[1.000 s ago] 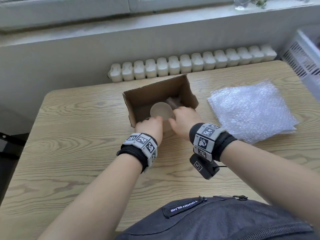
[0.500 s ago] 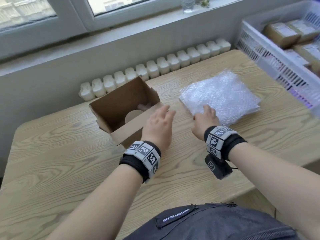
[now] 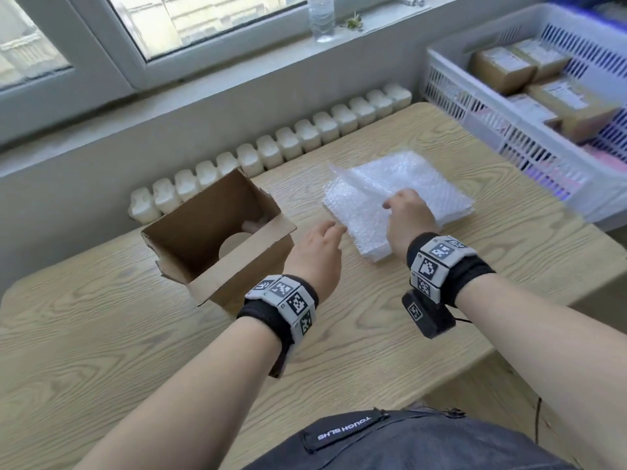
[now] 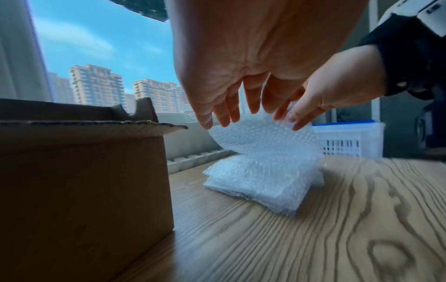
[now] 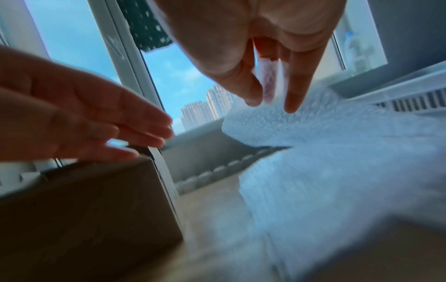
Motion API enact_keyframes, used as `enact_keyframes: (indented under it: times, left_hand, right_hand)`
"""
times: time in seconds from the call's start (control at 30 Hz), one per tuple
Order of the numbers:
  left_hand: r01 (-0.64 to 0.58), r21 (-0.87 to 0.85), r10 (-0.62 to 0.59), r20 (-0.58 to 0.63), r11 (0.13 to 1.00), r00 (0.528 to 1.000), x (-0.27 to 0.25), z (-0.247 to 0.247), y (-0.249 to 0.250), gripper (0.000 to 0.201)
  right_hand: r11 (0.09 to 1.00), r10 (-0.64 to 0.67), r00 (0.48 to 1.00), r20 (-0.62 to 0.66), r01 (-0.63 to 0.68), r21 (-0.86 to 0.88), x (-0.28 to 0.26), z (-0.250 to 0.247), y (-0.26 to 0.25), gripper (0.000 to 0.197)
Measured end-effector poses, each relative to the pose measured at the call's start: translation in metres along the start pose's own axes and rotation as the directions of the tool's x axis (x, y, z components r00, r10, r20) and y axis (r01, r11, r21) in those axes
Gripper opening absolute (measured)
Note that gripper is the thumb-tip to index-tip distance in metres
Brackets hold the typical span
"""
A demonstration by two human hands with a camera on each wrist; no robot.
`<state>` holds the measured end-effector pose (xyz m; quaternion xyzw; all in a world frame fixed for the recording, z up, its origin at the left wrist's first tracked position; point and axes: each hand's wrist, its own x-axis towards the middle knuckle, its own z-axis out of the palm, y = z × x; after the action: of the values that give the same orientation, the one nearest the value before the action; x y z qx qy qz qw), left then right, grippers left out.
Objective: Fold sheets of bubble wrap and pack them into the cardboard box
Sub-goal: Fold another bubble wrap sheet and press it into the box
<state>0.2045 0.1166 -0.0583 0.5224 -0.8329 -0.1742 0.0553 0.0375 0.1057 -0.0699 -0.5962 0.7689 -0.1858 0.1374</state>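
**Bubble wrap sheet lifted at the stack beside the box**

Bubble wrap [image 3: 400, 195] is seen as a stack on the wooden worktop [image 3: 101, 334], just right of the cardboard box [image 3: 217, 239]. Nearest the wearer, the left hand [image 3: 319, 252] is held between box and stack with fingers relaxed and nothing gripped. The top sheet [image 4: 263, 137] is pinched at its near edge by the right hand [image 3: 407, 215] and raised; only the left wrist view shows the curved gap beneath it, with the left fingertips [image 4: 224, 120] at its edge. The right wrist view is blurred. Inside the open box a pale round shape is partly seen. Farther right, a white crate [image 3: 502, 130] holds brown packages [image 3: 502, 67]. A radiator [image 3: 271, 150] lies behind the worktop.
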Motion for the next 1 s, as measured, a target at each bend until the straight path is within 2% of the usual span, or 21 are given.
enact_keyframes:
  times: [0.1, 0.17, 0.27, 0.33, 0.4, 0.47, 0.53, 0.6, 0.67, 0.7, 0.77, 0.83, 0.87, 0.93, 1.0]
  left_hand:
    - [0.089, -0.134, -0.100, -0.081, 0.987, 0.992, 0.005, -0.018, -0.001, 0.056]
    - [0.152, -0.226, -0.189, -0.155, 0.962, 0.970, 0.008, -0.038, -0.003, 0.064]
    - [0.181, -0.349, -0.295, -0.308, 0.919, 0.904, 0.007, -0.074, -0.009, 0.078]
    - [0.183, -0.432, -0.361, -0.376, 0.883, 0.853, 0.003, -0.098, -0.015, 0.088]
    - [0.193, -0.507, -0.429, -0.401, 0.840, 0.810, -0.002, -0.121, -0.027, 0.098]
    - [0.174, -0.577, -0.459, -0.394, 0.798, 0.797, -0.008, -0.141, -0.041, 0.101]
    - [0.125, -0.653, -0.456, -0.367, 0.747, 0.810, -0.015, -0.157, -0.052, 0.092]
    - [0.075, -0.717, -0.475, -0.375, 0.693, 0.796, -0.024, -0.169, -0.061, 0.069]
    - [0.032, -0.754, -0.500, -0.403, 0.656, 0.767, -0.033, -0.178, -0.066, 0.033]
    - [-0.003, -0.796, -0.519, -0.398, 0.605, 0.757, -0.038, -0.183, -0.069, 0.030]
    - [-0.077, -0.883, -0.555, -0.356, 0.463, 0.751, -0.050, -0.194, -0.073, 0.040]
    - [-0.131, -0.903, -0.561, -0.362, 0.409, 0.745, -0.061, -0.202, -0.082, 0.035]
    - [-0.147, -0.905, -0.556, -0.367, 0.400, 0.746, -0.067, -0.205, -0.084, 0.029]
    - [-0.157, -0.909, -0.559, -0.366, 0.386, 0.745, -0.079, -0.209, -0.090, 0.030]
    - [-0.127, -0.917, -0.543, -0.330, 0.377, 0.772, -0.090, -0.210, -0.096, 0.049]
  right_hand:
    - [0.982, -0.101, 0.973, -0.208, 0.131, 0.135, 0.005, -0.026, -0.023, 0.028]
    - [0.953, -0.146, 0.940, -0.310, 0.218, 0.212, 0.006, -0.048, -0.043, 0.025]
    - [0.882, -0.228, 0.882, -0.411, 0.367, 0.297, 0.008, -0.078, -0.074, 0.025]
    - [0.819, -0.256, 0.875, -0.411, 0.422, 0.390, 0.012, -0.095, -0.092, 0.031]
    - [0.744, -0.274, 0.880, -0.388, 0.449, 0.495, 0.015, -0.109, -0.110, 0.041]
    - [0.666, -0.303, 0.886, -0.350, 0.460, 0.588, 0.015, -0.119, -0.126, 0.048]
    - [0.595, -0.319, 0.893, -0.316, 0.449, 0.667, 0.016, -0.127, -0.140, 0.049]
    - [0.548, -0.314, 0.897, -0.311, 0.438, 0.713, 0.017, -0.133, -0.154, 0.050]
    - [0.568, -0.321, 0.896, -0.306, 0.441, 0.695, 0.017, -0.138, -0.165, 0.051]
    - [0.606, -0.335, 0.902, -0.271, 0.427, 0.671, 0.017, -0.141, -0.169, 0.052]
    - [0.678, -0.377, 0.920, -0.106, 0.353, 0.645, 0.020, -0.144, -0.176, 0.055]
    - [0.746, -0.410, 0.908, 0.091, 0.276, 0.607, 0.021, -0.142, -0.181, 0.048]
    - [0.770, -0.415, 0.899, 0.142, 0.263, 0.581, 0.020, -0.139, -0.184, 0.037]
    - [0.752, -0.431, 0.884, 0.180, 0.242, 0.613, 0.015, -0.133, -0.190, 0.013]
    - [0.677, -0.444, 0.873, 0.201, 0.180, 0.713, 0.011, -0.126, -0.196, 0.013]
